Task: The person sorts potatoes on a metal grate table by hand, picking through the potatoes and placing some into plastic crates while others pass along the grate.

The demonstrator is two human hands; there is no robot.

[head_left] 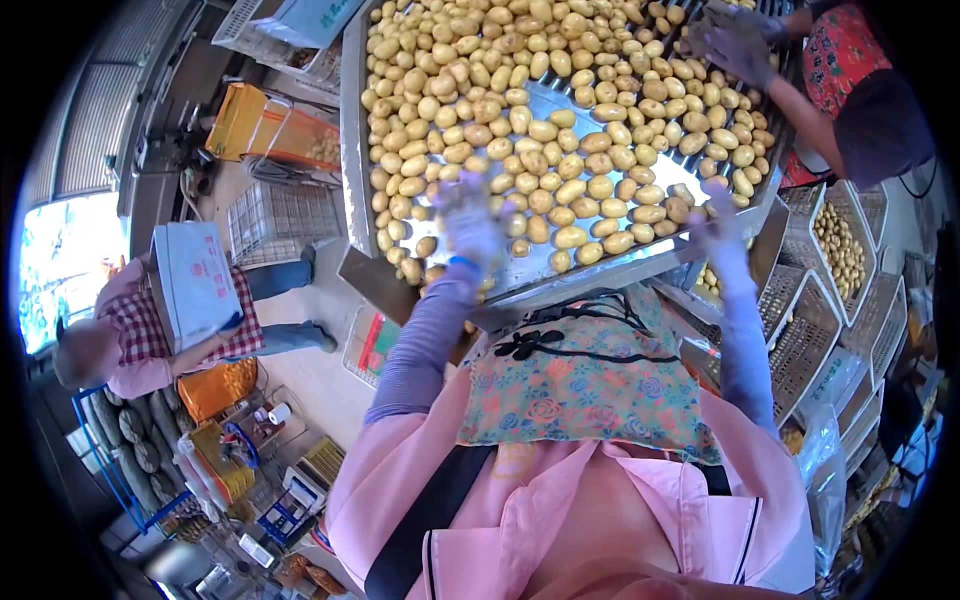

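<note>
Left hand (pixel 470 222) over the potatoes (pixel 570 237), right hand (pixel 722 240) by the tray's near rim (pixel 600 284); both blurred, can't tell wide or narrow. Looks like hand-picking through; next pick calls for light fingers. Potatoes in tray, yellow-brown, smooth, oval, sparser nearby

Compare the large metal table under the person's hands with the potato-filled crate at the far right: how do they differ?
The table is broad; the crate is much smaller.
The table has smooth, shiny metal areas; the crate has walls full of small holes.
The table carries spread-out potatoes; the crate holds them heaped together.
Both hold yellowish potatoes.
</note>
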